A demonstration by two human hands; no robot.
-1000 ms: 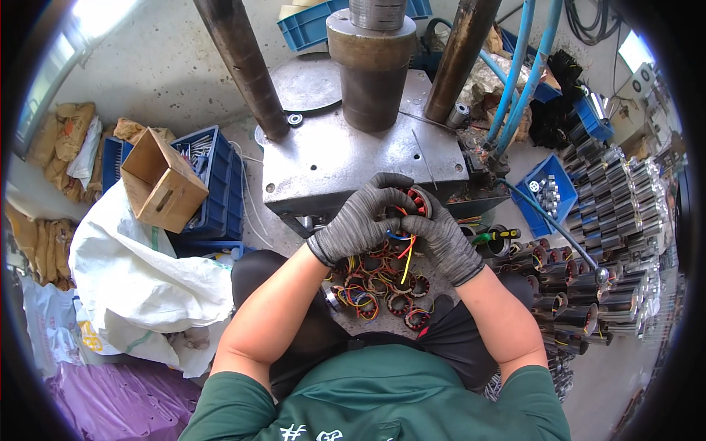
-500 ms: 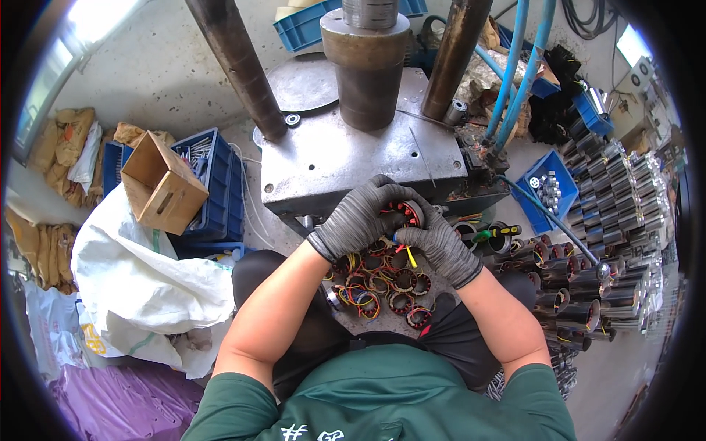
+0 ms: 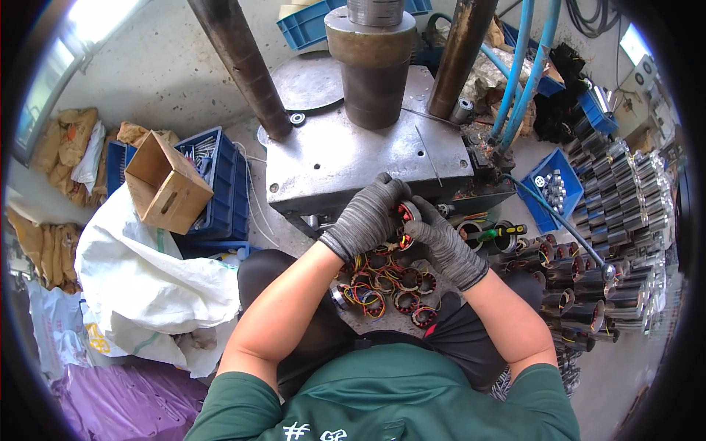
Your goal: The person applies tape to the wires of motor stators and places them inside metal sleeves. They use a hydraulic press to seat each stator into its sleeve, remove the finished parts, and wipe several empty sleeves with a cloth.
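Note:
Both of my hands wear grey knit gloves, in front of the metal press table. My left hand (image 3: pixel 368 214) is closed round a small ring-shaped motor stator (image 3: pixel 407 214) with red insulation. At the stator's right edge is my right hand (image 3: pixel 446 246), its thumb and fingers bent against the rim; the fingertips are partly hidden. Several more wound stators (image 3: pixel 405 300) with red, yellow and blue wires lie on the floor below, between my legs.
Ahead stands a press with a thick steel ram (image 3: pixel 370 70) over its table (image 3: pixel 368 158). Metal cylinders (image 3: pixel 618 213) are stacked at right, near a blue bin (image 3: pixel 551 189) of metal parts. A wooden box (image 3: pixel 168 184), blue crate (image 3: pixel 230 187) and white sack (image 3: pixel 147 279) sit at left.
My right hand has drawn a little right and down, loosening from around the stator. The stator is tilted differently in my left hand. The yellow-tipped wire below it no longer shows.

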